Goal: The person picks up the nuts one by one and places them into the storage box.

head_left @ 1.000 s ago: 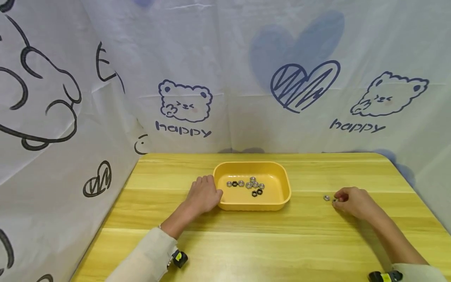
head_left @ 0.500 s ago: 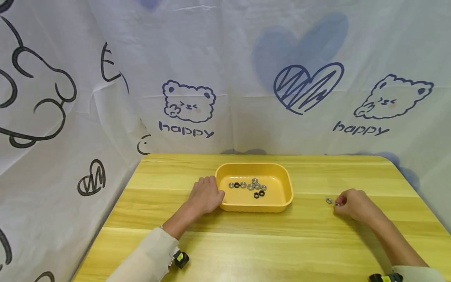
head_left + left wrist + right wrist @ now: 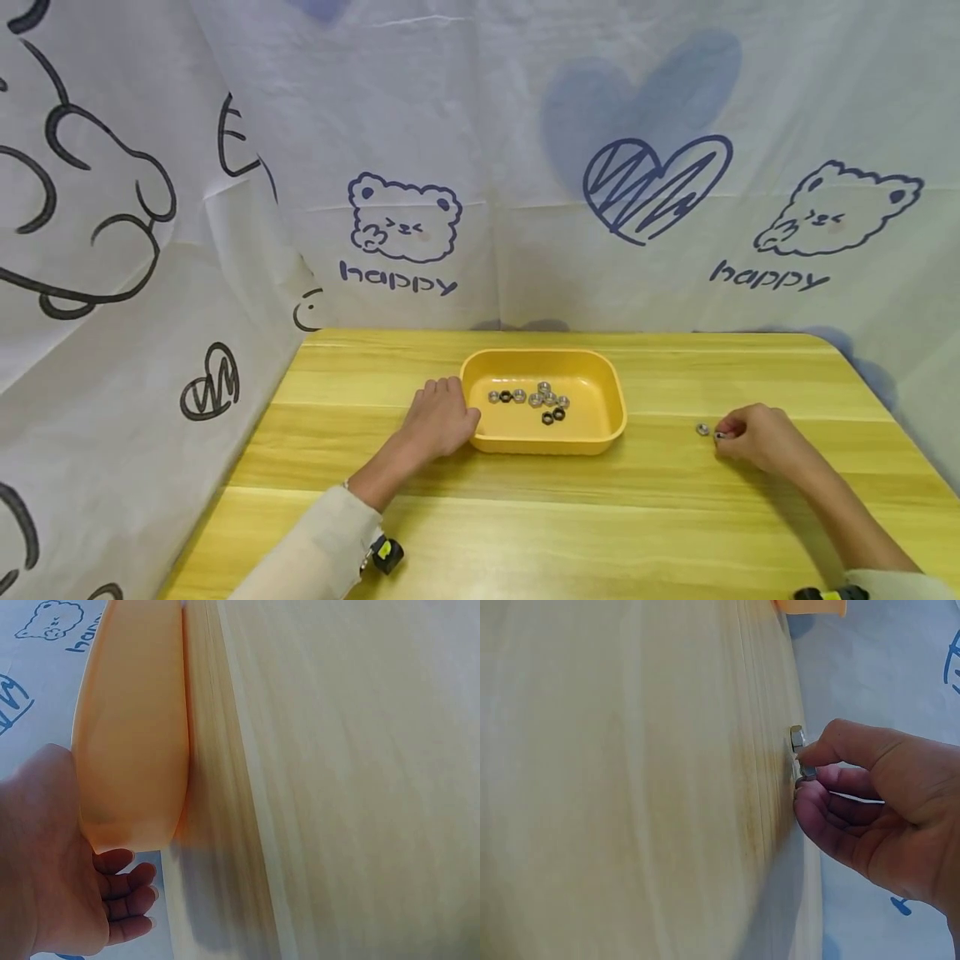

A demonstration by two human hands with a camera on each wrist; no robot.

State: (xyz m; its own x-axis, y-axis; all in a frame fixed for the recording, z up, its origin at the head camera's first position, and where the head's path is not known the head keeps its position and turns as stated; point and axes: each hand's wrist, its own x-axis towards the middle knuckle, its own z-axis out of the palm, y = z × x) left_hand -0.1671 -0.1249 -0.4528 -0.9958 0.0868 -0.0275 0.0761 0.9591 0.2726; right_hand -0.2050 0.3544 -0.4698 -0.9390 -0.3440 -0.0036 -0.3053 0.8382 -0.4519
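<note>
A yellow plastic tray [image 3: 540, 442] stands on the table, with several silver hex nuts [image 3: 536, 400] and black hex nuts [image 3: 547, 418] lying in it. My left hand [image 3: 438, 417] grips its left end, thumb over the rim; in the left wrist view the fingers curl below the tray's end [image 3: 135, 750]. Off to the right, my right hand [image 3: 761, 437] pinches a silver nut [image 3: 808, 772] between thumb and fingertips, low at the table surface. A second silver nut [image 3: 702, 429] lies just left of those fingertips, apart from the tray.
The wooden table [image 3: 570, 533] extends in front of the tray and on both sides. A white cloth [image 3: 510, 275] with drawings hangs behind it and along the left. Dark wrist devices [image 3: 386, 554] sit at both cuffs.
The head view has shifted slightly, moving everything a little right and down. Both hands keep nearly the same place relative to the tray and nuts.
</note>
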